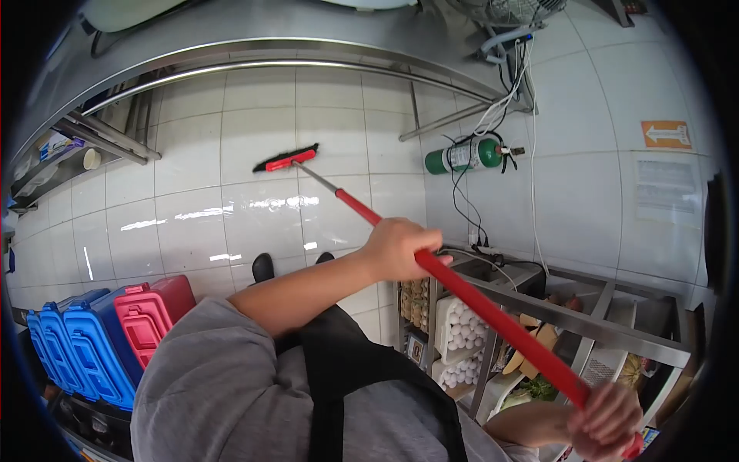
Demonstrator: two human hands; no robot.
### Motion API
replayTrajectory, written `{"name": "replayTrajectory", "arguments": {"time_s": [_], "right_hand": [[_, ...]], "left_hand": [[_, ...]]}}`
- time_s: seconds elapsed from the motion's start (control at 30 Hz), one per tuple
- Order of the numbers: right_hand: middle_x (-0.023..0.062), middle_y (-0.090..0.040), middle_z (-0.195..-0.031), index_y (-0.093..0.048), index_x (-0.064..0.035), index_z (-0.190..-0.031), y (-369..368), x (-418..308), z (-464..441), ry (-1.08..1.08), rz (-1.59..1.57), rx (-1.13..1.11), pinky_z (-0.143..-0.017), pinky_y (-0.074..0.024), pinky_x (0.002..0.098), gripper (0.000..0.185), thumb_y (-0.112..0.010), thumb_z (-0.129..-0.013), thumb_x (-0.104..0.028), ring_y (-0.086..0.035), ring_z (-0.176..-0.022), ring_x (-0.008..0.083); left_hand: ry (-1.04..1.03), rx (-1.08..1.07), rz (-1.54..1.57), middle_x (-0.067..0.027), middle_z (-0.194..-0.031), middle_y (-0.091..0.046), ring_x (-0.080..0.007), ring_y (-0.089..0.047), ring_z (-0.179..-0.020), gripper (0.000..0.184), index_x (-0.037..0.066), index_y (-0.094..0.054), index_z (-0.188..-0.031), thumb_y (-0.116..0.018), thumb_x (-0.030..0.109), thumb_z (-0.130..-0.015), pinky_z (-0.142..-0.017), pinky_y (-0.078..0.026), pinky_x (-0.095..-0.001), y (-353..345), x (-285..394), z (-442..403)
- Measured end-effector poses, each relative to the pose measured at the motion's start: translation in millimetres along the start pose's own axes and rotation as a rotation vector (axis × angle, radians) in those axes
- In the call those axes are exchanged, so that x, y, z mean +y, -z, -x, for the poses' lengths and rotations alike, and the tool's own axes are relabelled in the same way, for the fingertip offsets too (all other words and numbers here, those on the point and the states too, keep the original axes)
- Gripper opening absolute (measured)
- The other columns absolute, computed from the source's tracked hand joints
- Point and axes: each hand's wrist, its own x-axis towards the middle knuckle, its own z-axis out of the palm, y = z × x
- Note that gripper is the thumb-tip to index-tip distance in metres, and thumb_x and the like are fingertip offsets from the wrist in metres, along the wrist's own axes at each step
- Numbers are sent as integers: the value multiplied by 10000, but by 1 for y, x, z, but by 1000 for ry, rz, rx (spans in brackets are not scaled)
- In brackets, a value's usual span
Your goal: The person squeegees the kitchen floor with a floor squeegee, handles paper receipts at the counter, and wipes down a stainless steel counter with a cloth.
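A broom with a red handle (pixel 500 319), a grey metal section and a red-and-black head (pixel 286 160) slants across the view. Its head rests on the white tiled floor (pixel 262 204). My left hand (pixel 404 250) is wrapped around the middle of the handle, the arm stretched across my body. Near the handle's top end, at the lower right, my right hand (pixel 606 423) is closed around it. The feet in dark shoes (pixel 263 267) stand between me and the broom head.
A steel table (pixel 254 50) with low rails spans the far side. A green cylinder (pixel 462 156) with cables is near the wall. A steel rack (pixel 639 336) with eggs (pixel 466 327) and produce stands right; blue bins (pixel 104 346) and a red bin (pixel 165 312) are left.
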Motion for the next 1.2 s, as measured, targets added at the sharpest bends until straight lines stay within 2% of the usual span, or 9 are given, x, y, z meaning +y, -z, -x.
{"name": "replayTrajectory", "arguments": {"time_s": [0.13, 0.2, 0.33, 0.4, 0.63, 0.77, 0.93, 1.1, 1.2], "right_hand": [[-33, -369, -461, -388, -147, -579, -4, 5, 16, 291, -21, 300, -526, -342, 258, 360, -492, -904, -261, -362, -414, 95], [-2, -331, -477, -336, -140, -554, -33, 69, 6, 202, 111, 370, -550, -313, 284, 359, -502, -857, -236, -305, -457, 123], [131, -592, -765, -527, 33, -732, -122, 266, -5, -283, 78, 546, -775, -506, 450, 180, -519, -860, -94, -617, -894, 311], [132, -599, -773, -531, 44, -732, -139, 311, -4, -72, 91, 134, -762, -506, 434, 162, -534, -858, -57, -615, -877, 309], [14, -404, -453, -309, -124, -529, -87, 102, -28, 20, 83, 107, -500, -267, 302, 369, -481, -850, -182, -394, -391, 154], [-45, -380, -457, -413, -143, -598, -85, 6, -51, 75, -62, -60, -514, -336, 270, 347, -484, -913, -271, -370, -391, 88], [-66, -388, -445, -385, -160, -571, -99, -13, -76, 258, -312, -157, -516, -341, 238, 356, -484, -896, -266, -376, -374, 74], [-11, -367, -548, -333, -137, -561, -141, 140, -86, 198, -16, -98, -556, -320, 306, 304, -451, -837, -184, -320, -529, 109], [126, -640, -885, -550, -3, -755, -212, 276, -71, -46, 88, -84, -745, -469, 356, 183, -507, -911, -87, -600, -916, 247]], "left_hand": [[-84, 72, -111, -33, -549, -470, -254, -509, -530, 315, 121, -465, -620, -721, 259, -744, -486, -390, -367, 49, -13, -23], [-25, 0, -188, -51, -582, -491, -288, -527, -582, 303, 110, -478, -662, -711, 282, -753, -517, -405, -386, 81, -80, -42], [228, 51, -503, -104, -898, -562, -317, -557, -863, 208, 63, -540, -734, -735, 129, -703, -742, -462, -415, 156, -249, -24], [291, -14, -569, -100, -891, -567, -318, -554, -879, 211, 63, -546, -736, -742, 124, -687, -758, -459, -419, 170, -268, -1], [188, -122, -240, -63, -732, -579, -298, -571, -795, 239, 98, -539, -661, -698, 257, -743, -666, -466, -434, 110, -107, 21], [264, -353, -111, -32, -741, -609, -264, -607, -785, 192, 127, -618, -734, -701, 300, -719, -698, -477, -410, 101, 6, 34], [82, -50, -94, 11, -659, -564, -226, -586, -666, 132, 164, -615, -744, -704, 243, -687, -637, -449, -380, 143, 31, 19], [196, 108, -468, -53, -809, -637, -293, -596, -816, 146, 114, -648, -805, -684, 64, -672, -752, -480, -402, 254, -123, 5], [378, 244, -798, -101, -886, -614, -326, -586, -908, 166, 73, -580, -834, -686, 28, -714, -810, -483, -403, 321, -236, 44]]}}
